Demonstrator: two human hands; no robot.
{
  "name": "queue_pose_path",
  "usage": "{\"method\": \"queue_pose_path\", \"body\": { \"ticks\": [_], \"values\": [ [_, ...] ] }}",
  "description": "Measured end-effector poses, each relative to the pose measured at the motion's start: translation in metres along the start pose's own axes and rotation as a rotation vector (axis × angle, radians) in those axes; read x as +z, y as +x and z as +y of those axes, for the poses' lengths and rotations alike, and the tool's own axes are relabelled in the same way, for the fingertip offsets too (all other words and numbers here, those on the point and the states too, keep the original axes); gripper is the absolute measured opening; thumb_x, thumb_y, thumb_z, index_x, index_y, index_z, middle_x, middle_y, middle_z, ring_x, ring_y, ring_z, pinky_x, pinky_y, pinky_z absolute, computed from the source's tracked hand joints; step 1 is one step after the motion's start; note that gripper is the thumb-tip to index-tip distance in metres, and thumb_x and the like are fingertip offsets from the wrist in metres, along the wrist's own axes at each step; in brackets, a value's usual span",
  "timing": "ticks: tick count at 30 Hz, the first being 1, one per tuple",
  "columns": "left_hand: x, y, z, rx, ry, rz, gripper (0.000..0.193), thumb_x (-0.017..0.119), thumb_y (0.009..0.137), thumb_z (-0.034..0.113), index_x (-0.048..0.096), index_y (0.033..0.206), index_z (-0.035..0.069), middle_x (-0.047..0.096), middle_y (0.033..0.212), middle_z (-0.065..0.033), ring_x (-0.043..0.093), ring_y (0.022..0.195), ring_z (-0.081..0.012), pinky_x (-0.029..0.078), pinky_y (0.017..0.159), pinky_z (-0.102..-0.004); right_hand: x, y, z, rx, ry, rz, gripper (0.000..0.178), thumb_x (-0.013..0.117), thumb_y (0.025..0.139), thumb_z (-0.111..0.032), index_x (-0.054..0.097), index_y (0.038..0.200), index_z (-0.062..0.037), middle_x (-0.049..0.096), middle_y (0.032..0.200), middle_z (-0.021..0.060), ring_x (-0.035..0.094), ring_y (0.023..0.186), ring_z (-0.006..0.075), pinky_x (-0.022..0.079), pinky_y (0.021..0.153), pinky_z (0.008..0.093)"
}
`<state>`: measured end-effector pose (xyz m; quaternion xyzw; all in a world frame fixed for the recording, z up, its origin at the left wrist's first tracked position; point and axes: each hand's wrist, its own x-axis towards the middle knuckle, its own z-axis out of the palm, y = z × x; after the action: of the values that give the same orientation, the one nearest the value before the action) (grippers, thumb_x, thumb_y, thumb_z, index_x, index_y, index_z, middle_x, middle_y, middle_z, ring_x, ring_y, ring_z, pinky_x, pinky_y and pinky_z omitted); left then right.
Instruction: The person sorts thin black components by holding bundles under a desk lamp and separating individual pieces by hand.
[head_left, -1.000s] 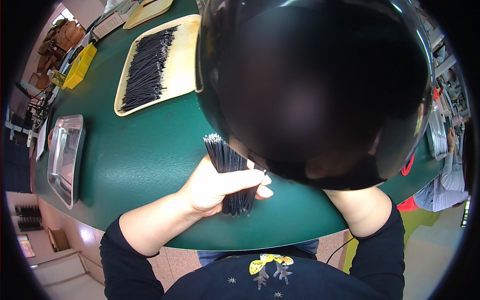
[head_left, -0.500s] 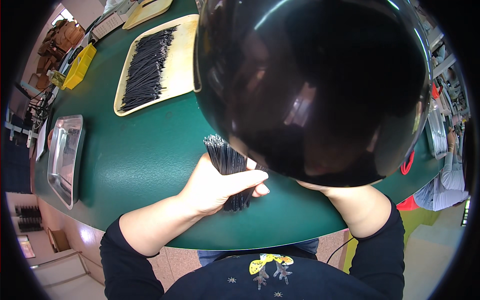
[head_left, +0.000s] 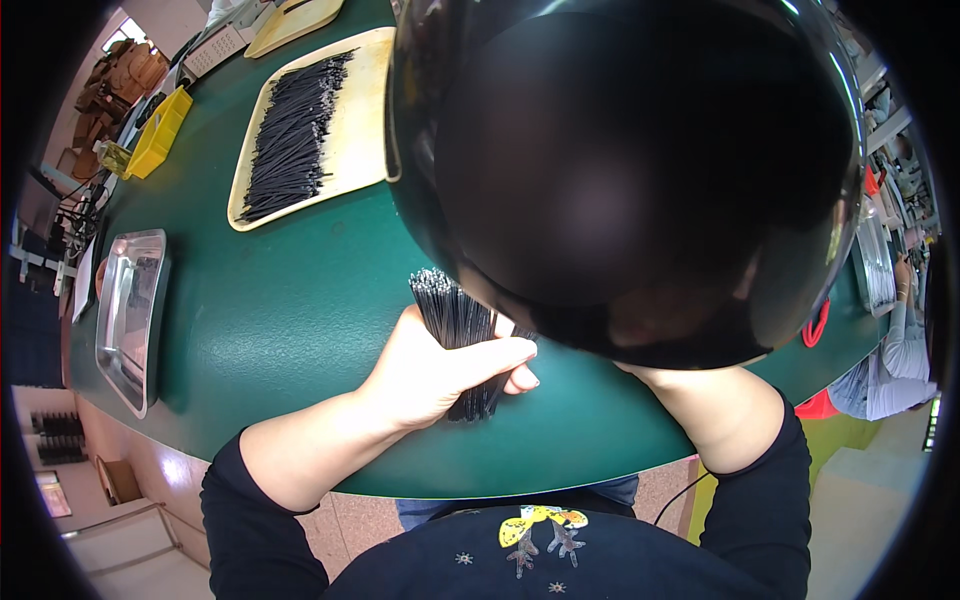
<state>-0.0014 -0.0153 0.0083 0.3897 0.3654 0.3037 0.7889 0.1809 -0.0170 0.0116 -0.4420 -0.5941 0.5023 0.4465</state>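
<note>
My left hand (head_left: 430, 375) is closed around a thick bundle of short black wires (head_left: 447, 312) and holds it above the green table. Their silvery ends point up and away from me, while the lower ends stick out below my thumb. A large glossy black dome (head_left: 640, 190) fills the upper right of the view and covers the far right side of the bundle. Under its near rim my right wrist (head_left: 700, 392) shows, but the right hand and its fingers are hidden behind the dome.
On the green table (head_left: 250, 310), a cream tray (head_left: 358, 130) holds many more black wires (head_left: 295, 140). A clear plastic tray (head_left: 128, 320) sits at the left edge, with a yellow bin (head_left: 160, 135) farther back. Someone in a grey sleeve (head_left: 905, 345) is at the far right.
My right wrist has shifted slightly to the right under the dome. My left hand and the wire bundle have hardly moved.
</note>
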Motion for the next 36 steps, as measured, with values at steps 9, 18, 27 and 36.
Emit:
{"method": "queue_pose_path", "body": {
  "ticks": [9,18,27,36],
  "values": [
    [0.001,-0.001,0.004,-0.014,-0.157,-0.050,0.006,0.060,0.075,0.003,0.058,0.072,-0.003,0.061,0.071,-0.0126,0.061,0.062,-0.0159,0.050,0.060,-0.0241,-0.002,-0.001,0.014,0.324,0.788,-0.164,0.011,0.050,0.075,0.006,0.055,0.083,0.0000,0.050,0.063,0.0035,0.043,0.048,0.0067,0.030,0.041,0.0189],
    [0.005,-0.002,0.010,0.460,0.262,-0.022,0.006,0.057,0.077,0.001,0.059,0.082,-0.002,0.062,0.083,-0.0073,0.058,0.073,-0.0111,0.046,0.069,-0.0236,0.005,-0.002,0.033,-0.014,0.568,0.157,0.016,0.043,0.084,-0.006,0.049,0.096,0.0028,0.052,0.083,0.0089,0.052,0.083,0.0154,0.043,0.077,0.0296],
    [-0.007,0.008,0.000,0.872,0.701,-0.119,0.015,0.068,0.067,0.005,0.058,0.078,0.002,0.060,0.072,-0.0096,0.060,0.065,-0.0190,0.047,0.060,-0.0265,0.015,0.016,0.015,0.066,-0.114,0.049,0.022,0.049,0.086,-0.021,0.050,0.074,-0.0019,0.044,0.055,0.0004,0.044,0.053,0.0072,0.039,0.054,0.0221],
    [-0.016,0.012,-0.007,0.872,0.811,-0.403,0.026,0.067,0.053,0.001,0.058,0.077,0.006,0.058,0.075,-0.0057,0.056,0.071,-0.0241,0.044,0.067,-0.0320,0.094,0.150,-0.037,-0.455,-0.928,-0.298,0.036,0.064,0.068,-0.033,0.055,0.075,0.0011,0.055,0.068,0.0208,0.055,0.069,0.0351,0.043,0.062,0.0388]
  ]
}}
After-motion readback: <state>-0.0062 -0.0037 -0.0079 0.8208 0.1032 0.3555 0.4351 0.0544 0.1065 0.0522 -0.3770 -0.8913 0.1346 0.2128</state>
